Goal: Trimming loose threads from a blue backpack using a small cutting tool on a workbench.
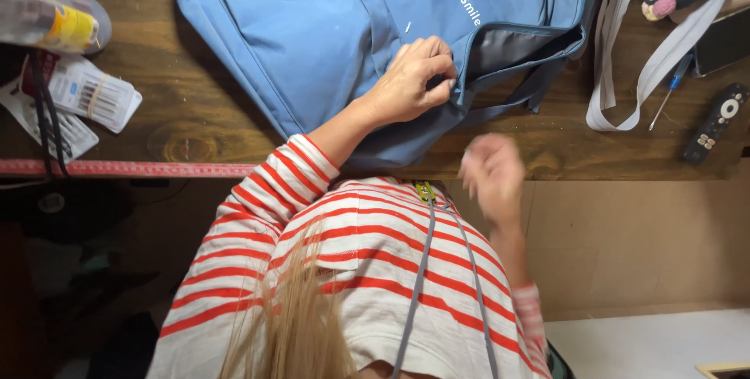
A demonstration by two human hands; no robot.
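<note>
Two hands out: left grip (pixel 410 82) pinched shut on the blue backpack (pixel 328 27) at its open pocket edge, on the bench (pixel 195 105). Right grip (pixel 492 176) hovers blurry just beside, can't tell how open.

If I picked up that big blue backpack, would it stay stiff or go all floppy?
Probably floppy: the blue backpack is soft cloth that lies flat and creased on the wooden table, and the left hand bunches its edge easily. It looks fairly empty, so likely light. Its loose straps would probably dangle.
</note>
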